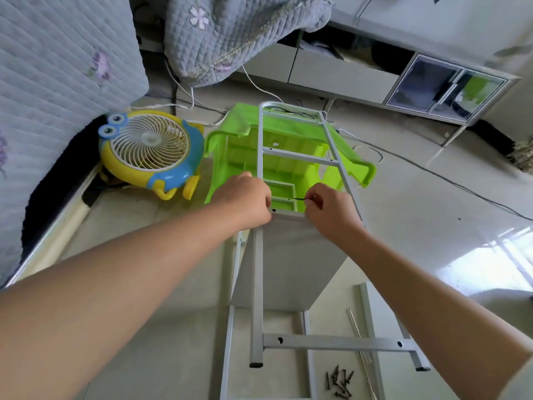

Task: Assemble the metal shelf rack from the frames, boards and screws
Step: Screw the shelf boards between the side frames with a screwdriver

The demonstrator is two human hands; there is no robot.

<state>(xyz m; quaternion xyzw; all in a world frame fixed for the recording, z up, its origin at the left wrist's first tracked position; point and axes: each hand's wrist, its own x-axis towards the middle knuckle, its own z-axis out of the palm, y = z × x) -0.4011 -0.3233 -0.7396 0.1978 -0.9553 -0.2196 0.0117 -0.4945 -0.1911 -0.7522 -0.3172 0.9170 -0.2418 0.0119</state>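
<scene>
Two hands at the grey frame (pixel 261 157), left hand (pixel 245 202) gripped its upright, right hand (pixel 327 209) pinched a dark screw (pixel 300 199) (thin, horizontal), board (pixel 291 261) just below both hands, loose screws (pixel 340 381) well below the right hand.

Left hand (pixel 243 202) hides frame (pixel 261 157) joint; screw (pixel 300 199) tip too small to judge.

Bare floor (pixel 403 226) lies open at right of centre, crossed only by a thin cable (pixel 450 180). Left of centre, the fan (pixel 150 151) and green stool (pixel 288 151) crowd the frame (pixel 261 272). At lower right, loose screws (pixel 340 382) and a rail (pixel 369 324) clutter the floor.
</scene>
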